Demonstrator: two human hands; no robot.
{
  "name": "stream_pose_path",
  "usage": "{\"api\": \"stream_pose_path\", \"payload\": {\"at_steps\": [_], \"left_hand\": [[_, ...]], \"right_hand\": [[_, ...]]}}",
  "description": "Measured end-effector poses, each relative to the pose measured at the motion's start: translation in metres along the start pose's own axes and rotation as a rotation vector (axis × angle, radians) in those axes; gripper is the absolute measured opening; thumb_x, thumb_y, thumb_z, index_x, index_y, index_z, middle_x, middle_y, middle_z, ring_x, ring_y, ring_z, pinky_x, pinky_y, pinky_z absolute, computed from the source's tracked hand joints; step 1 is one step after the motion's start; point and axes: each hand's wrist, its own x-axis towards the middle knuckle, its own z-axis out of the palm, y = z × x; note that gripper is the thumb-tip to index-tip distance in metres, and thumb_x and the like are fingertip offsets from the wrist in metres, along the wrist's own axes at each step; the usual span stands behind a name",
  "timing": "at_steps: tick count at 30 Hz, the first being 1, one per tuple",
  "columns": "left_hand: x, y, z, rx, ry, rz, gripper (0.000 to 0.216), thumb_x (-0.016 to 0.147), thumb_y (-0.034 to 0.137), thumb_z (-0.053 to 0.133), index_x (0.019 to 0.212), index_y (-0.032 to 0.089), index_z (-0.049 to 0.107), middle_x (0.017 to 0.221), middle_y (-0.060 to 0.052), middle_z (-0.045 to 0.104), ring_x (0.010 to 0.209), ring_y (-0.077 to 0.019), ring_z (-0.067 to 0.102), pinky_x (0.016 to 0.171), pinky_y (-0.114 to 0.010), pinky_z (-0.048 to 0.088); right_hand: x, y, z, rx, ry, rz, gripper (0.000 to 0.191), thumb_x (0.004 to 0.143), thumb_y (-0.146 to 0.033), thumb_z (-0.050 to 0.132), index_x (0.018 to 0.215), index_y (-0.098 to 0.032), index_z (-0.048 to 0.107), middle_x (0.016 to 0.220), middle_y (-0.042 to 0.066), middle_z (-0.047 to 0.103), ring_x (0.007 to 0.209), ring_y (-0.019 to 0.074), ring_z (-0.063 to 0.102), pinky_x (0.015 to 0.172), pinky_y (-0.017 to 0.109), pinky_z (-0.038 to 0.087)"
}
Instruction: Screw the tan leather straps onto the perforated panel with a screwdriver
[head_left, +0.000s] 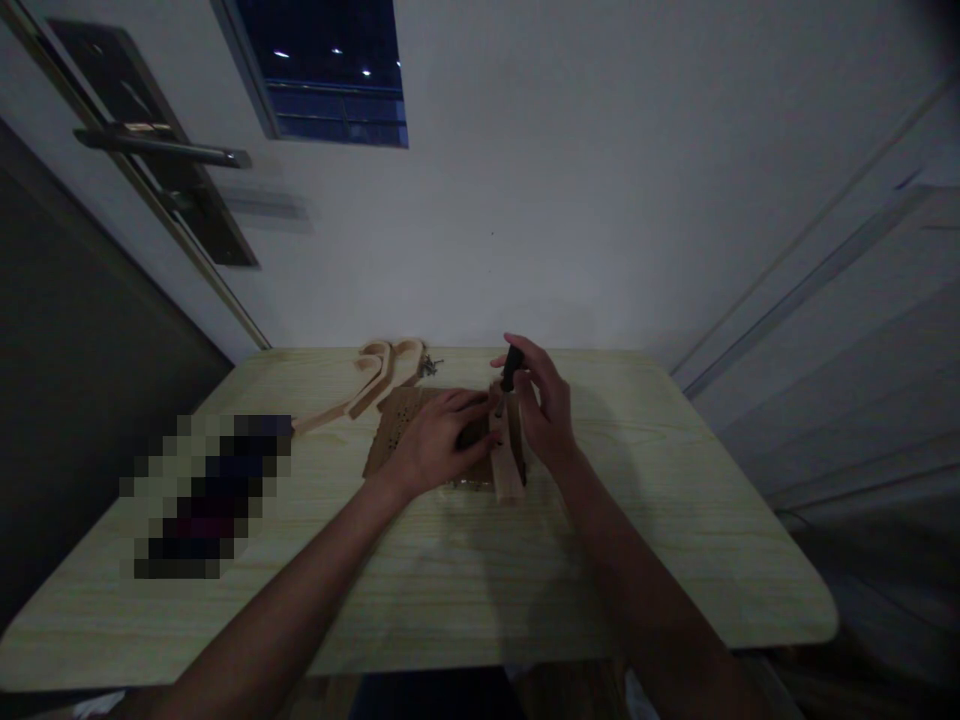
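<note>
My right hand (550, 410) is closed round the black handle of a screwdriver (513, 366), which leans with its tip down at a pale wooden strip (507, 470). Dark spots, perhaps holes or screws, show on the strip near the tip. The strip lies across the right part of a brown board (388, 430) that has small dark dots along its left side. From the left, my left hand (442, 440) rests over the board, thumb and fingers pressed against the strip and holding it. Its palm hides the middle of the board.
Curved pale wooden pieces (386, 372) lie at the back left, beside a small heap of screws (429, 367). A blurred-out dark object (217, 495) is on the left of the wood-grain table (675, 560). Behind stands a white door with a metal handle (165, 147).
</note>
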Motion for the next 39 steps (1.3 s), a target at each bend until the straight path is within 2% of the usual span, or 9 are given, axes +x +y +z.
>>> {"api": "stream_pose_path", "payload": {"at_steps": [9,13,16,18,25,28,30,35,39], "left_hand": [[0.0002,-0.0006,-0.0006,0.000,-0.013,0.020,0.042,0.088,0.034,0.062,0.125,0.014,0.063,0.128,-0.013,0.064,0.117,-0.0285,0.059,0.100,-0.047,0.048],[0.0002,0.0002,-0.0014,-0.008,-0.023,0.007,0.041,0.088,0.033,0.062,0.125,0.016,0.063,0.128,-0.012,0.064,0.118,-0.0278,0.059,0.101,-0.047,0.048],[-0.0001,0.0004,-0.0013,-0.006,-0.019,-0.005,0.041,0.088,0.034,0.062,0.126,0.017,0.062,0.128,-0.012,0.064,0.119,-0.0276,0.058,0.101,-0.047,0.048],[-0.0003,0.0001,-0.0007,-0.003,-0.010,-0.003,0.041,0.088,0.034,0.062,0.126,0.018,0.062,0.127,-0.012,0.064,0.118,-0.0276,0.059,0.101,-0.047,0.048],[-0.0007,-0.0010,0.0007,-0.001,0.005,0.009,0.041,0.088,0.035,0.062,0.125,0.017,0.063,0.127,-0.012,0.065,0.118,-0.0278,0.059,0.101,-0.047,0.049],[-0.0005,-0.0003,-0.0004,0.011,0.000,0.004,0.041,0.088,0.034,0.062,0.125,0.018,0.063,0.127,-0.011,0.065,0.117,-0.0276,0.059,0.101,-0.046,0.049],[-0.0002,0.0005,-0.0013,0.014,-0.005,0.004,0.040,0.088,0.033,0.061,0.125,0.018,0.064,0.127,-0.011,0.065,0.118,-0.0277,0.059,0.101,-0.046,0.048],[0.0004,0.0017,-0.0022,0.011,-0.015,-0.004,0.041,0.089,0.035,0.059,0.124,0.016,0.063,0.125,-0.013,0.065,0.116,-0.0285,0.060,0.100,-0.048,0.049],[0.0004,0.0017,-0.0017,-0.006,-0.017,-0.010,0.041,0.088,0.035,0.060,0.125,0.016,0.063,0.127,-0.012,0.064,0.117,-0.0281,0.059,0.101,-0.048,0.048]], "right_hand": [[0.0008,0.0030,0.0027,-0.184,0.077,-0.039,0.034,0.089,-0.026,0.059,0.123,-0.029,0.059,0.094,0.001,0.064,0.070,0.0134,0.053,0.066,0.032,0.050],[0.0003,0.0031,0.0022,-0.169,0.063,-0.027,0.034,0.089,-0.029,0.059,0.123,-0.029,0.058,0.104,0.003,0.065,0.081,0.0156,0.059,0.068,0.033,0.051],[-0.0001,0.0016,0.0016,-0.087,0.028,-0.010,0.033,0.095,-0.028,0.048,0.127,-0.029,0.056,0.111,0.005,0.067,0.094,0.0177,0.064,0.073,0.033,0.053],[0.0000,0.0012,0.0013,-0.053,0.017,0.008,0.032,0.097,-0.028,0.044,0.127,-0.029,0.056,0.109,0.005,0.069,0.096,0.0171,0.066,0.076,0.033,0.053],[0.0015,0.0075,0.0015,-0.156,0.092,0.004,0.031,0.091,-0.034,0.058,0.121,-0.031,0.062,0.105,0.002,0.070,0.070,0.0127,0.057,0.067,0.030,0.052],[0.0014,0.0061,0.0013,-0.183,0.089,-0.003,0.031,0.090,-0.035,0.060,0.120,-0.030,0.063,0.105,0.002,0.069,0.066,0.0120,0.053,0.063,0.029,0.051],[0.0010,0.0032,0.0006,-0.192,0.068,-0.009,0.033,0.092,-0.035,0.056,0.124,-0.029,0.060,0.106,0.003,0.069,0.072,0.0133,0.057,0.068,0.031,0.052],[-0.0007,-0.0011,-0.0008,-0.131,0.026,-0.022,0.036,0.100,-0.031,0.036,0.132,-0.028,0.053,0.118,0.007,0.068,0.108,0.0187,0.063,0.094,0.040,0.050],[-0.0013,0.0002,0.0005,-0.110,0.011,-0.006,0.035,0.099,-0.032,0.040,0.131,-0.028,0.053,0.115,0.007,0.068,0.099,0.0189,0.065,0.088,0.040,0.053]]}}
